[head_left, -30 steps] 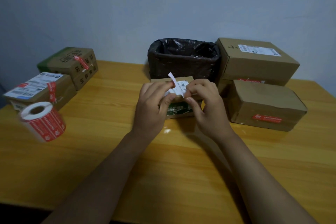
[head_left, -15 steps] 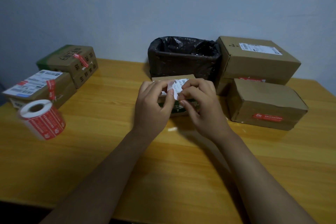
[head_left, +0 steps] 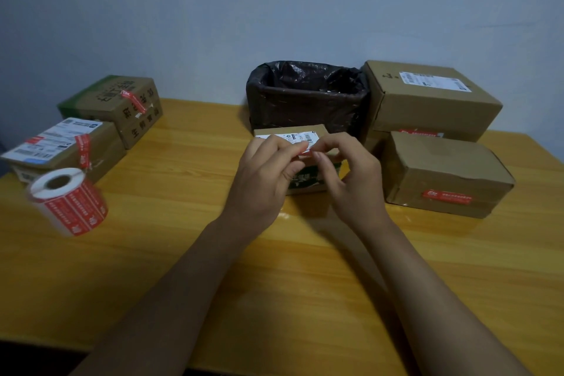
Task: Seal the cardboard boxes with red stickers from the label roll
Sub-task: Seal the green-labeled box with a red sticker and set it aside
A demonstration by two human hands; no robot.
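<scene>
Two hands meet above the middle of the wooden bench (head_left: 189,253), just in front of a small cardboard box (head_left: 317,131) that carries a white shipping label on its top. The left hand (head_left: 265,174) and the right hand (head_left: 351,177) both have their fingers curled, and between their fingertips they pinch a small red sticker (head_left: 305,152), held at the near top edge of that box. Whether the sticker already touches the cardboard is hard to tell, since the fingers cover most of it.

The label roll (head_left: 68,200) stands near the left edge of the bench, well apart from the hands, its outer turns red with white print and its core facing up. Behind it sit two boxes: one with a white label (head_left: 100,146) and one with dark printing (head_left: 134,110), each with a red sticker across a top edge.

A bin lined with a black bag (head_left: 308,101) stands just behind the small box. To the right of it a large box (head_left: 427,101) rests on another, and a third box (head_left: 445,174) lies in front with a red sticker on its near side.
</scene>
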